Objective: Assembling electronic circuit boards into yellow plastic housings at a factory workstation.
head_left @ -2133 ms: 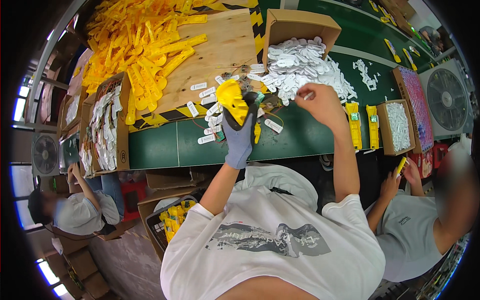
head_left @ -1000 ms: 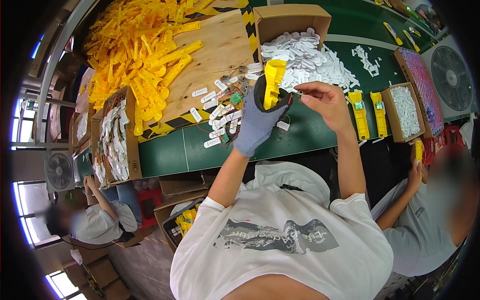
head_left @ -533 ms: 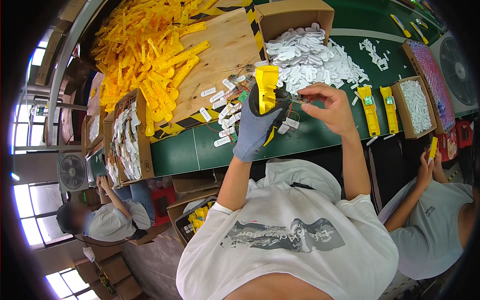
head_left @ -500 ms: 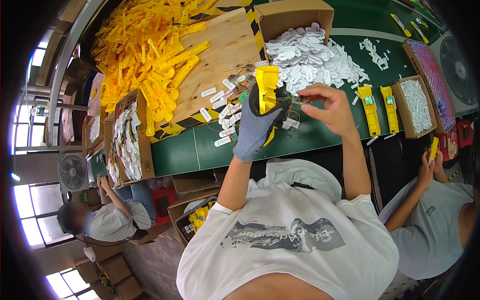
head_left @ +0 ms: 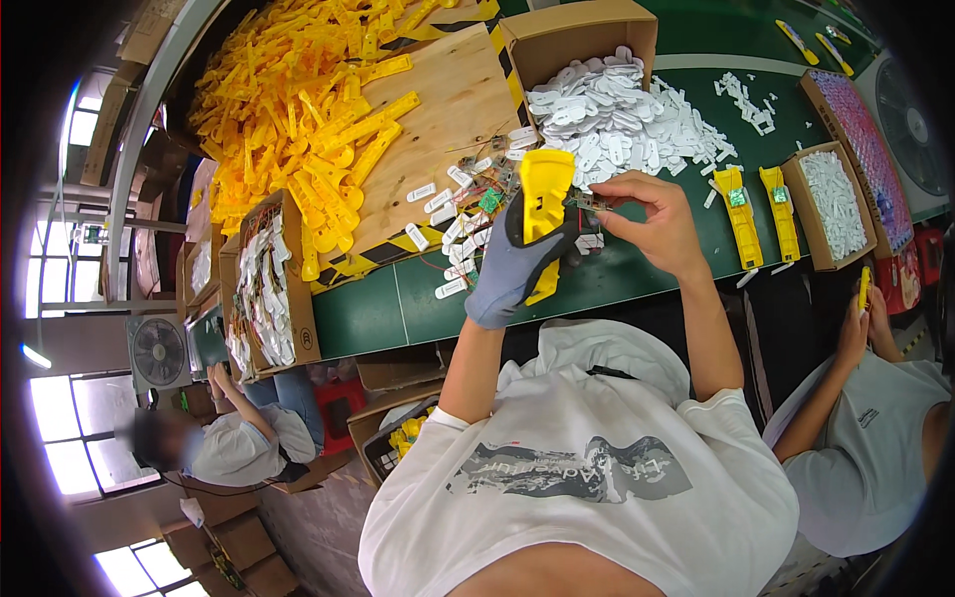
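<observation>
We grip one yellow case point(head_left: 542, 204) in gloved left hand point(head_left: 517, 264); right hand point(head_left: 652, 219) pinches small circuit board point(head_left: 587, 202) at it, not seated yet. Two fitted cases point(head_left: 756, 214) on table point(head_left: 418, 308); big yellow pile point(head_left: 308, 109) left.

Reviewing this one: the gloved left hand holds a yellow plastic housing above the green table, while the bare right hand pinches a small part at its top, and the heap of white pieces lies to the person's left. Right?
Not quite. In the head view the heap of white pieces lies ahead and to the person's right, spilling from a cardboard box; the yellow heap is on the left. The gloved left hand does hold the yellow plastic housing, the bare right hand pinching at its top.
</observation>
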`<state>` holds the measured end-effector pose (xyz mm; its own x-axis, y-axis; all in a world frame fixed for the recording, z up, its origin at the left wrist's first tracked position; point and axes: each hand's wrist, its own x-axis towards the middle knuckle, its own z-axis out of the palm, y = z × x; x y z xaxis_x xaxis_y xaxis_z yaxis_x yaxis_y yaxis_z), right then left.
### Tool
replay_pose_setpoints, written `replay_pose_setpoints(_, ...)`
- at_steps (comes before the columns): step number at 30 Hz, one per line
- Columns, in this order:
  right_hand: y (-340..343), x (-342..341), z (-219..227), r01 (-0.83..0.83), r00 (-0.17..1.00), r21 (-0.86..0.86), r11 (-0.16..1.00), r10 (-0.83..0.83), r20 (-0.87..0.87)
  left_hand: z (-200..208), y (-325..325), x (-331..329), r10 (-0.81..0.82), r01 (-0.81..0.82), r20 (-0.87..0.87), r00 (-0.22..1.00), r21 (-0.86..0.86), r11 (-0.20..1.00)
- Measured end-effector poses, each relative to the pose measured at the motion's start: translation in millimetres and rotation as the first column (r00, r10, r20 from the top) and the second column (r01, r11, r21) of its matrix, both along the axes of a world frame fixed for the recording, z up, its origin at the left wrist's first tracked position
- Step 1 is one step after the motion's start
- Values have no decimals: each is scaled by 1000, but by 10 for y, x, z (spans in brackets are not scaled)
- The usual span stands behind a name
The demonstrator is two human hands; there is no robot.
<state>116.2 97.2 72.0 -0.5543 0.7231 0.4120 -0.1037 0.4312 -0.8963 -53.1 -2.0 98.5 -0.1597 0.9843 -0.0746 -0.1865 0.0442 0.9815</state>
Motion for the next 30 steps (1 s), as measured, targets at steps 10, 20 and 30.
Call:
replay_pose_setpoints(10,-151,-35,-130,-191,968,-514,836,74,-240,-157,-79,-178,162,-163,8,987,89,983)
replay_pose_setpoints(20,-294,-280,47,-18,1000,-299,954,19,-2,-353,-113,-73,383,-369,-74,921,155,916)
replay_pose_setpoints(30,-434,-129,-85,-74,996,-398,915,90,23,-317,-349,160,523,-483,-141,841,241,842)
